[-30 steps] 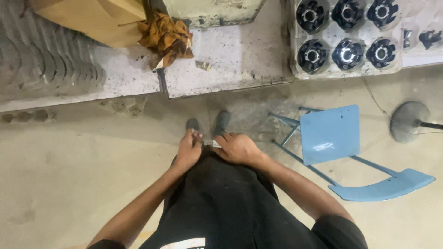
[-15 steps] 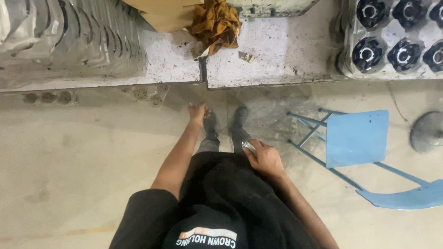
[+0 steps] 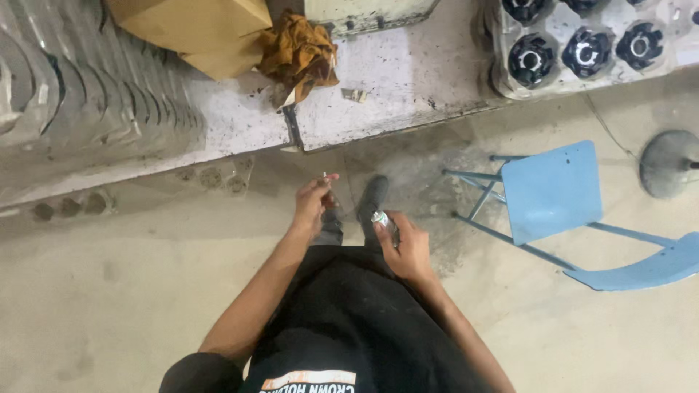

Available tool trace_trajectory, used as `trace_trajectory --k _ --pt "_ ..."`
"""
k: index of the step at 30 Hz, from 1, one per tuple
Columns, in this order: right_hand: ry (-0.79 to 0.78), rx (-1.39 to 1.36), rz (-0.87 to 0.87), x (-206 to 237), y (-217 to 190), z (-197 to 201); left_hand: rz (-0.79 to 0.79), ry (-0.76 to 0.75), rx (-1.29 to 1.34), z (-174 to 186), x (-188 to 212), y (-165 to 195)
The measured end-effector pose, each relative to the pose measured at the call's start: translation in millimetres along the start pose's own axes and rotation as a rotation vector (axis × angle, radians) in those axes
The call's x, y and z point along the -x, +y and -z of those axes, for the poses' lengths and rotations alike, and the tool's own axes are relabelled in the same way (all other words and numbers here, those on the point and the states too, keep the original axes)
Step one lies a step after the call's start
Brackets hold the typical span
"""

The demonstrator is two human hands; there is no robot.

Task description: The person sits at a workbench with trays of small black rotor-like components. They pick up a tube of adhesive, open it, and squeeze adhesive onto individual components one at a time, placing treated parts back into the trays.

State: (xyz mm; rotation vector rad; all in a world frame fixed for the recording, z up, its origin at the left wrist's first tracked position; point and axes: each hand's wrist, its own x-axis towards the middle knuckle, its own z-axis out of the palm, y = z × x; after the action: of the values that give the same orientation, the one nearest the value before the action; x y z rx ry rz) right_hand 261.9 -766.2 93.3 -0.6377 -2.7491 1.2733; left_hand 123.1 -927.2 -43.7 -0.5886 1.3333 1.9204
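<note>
Small white tube (image 3: 380, 217): held in right hand (image 3: 405, 246), grip closed; left hand (image 3: 313, 204) has lifted away, pinching a thin item (image 3: 325, 175). Hands now apart; desk (image 3: 408, 65) beyond.

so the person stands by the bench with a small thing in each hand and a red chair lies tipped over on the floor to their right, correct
Not quite: the tipped chair is blue, not red, as the head view shows. The rest holds: left hand and right hand each pinch something small by the bench.

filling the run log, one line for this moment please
left hand: pinches thin small piece | right hand: holds small white-green tube | hands apart | blue chair at right
</note>
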Motion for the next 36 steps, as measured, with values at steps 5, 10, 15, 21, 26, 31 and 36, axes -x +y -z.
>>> trace_trajectory --k 5,10,15,21,26,31,36 --pt "0.267 -0.034 0.244 0.7 -53.7 54.2 -0.088 -0.365 0.257 -71.7 79.0 53.3" --pt "0.399 -0.067 0.31 2.4 -85.7 100.5 -0.118 -0.584 0.307 -121.5 121.4 69.4" --pt "0.48 -0.06 0.264 -1.5 -77.3 129.8 -0.025 -0.614 0.219 -159.4 121.3 58.8" --pt "0.539 0.011 0.174 -4.2 -41.6 166.3 -0.293 -0.592 -0.15 -221.4 116.3 54.3" --pt "0.502 -0.18 0.084 -11.4 1.2 206.9 -0.559 -0.682 -0.392 -295.1 116.5 58.2" --pt "0.105 -1.087 -0.373 -14.8 55.0 255.9 -0.481 -0.785 -0.413 -359.4 112.5 47.1" --pt "0.239 -0.884 -0.355 -22.9 85.5 289.1 -0.435 -0.796 -0.43 -405.1 95.1 20.0"
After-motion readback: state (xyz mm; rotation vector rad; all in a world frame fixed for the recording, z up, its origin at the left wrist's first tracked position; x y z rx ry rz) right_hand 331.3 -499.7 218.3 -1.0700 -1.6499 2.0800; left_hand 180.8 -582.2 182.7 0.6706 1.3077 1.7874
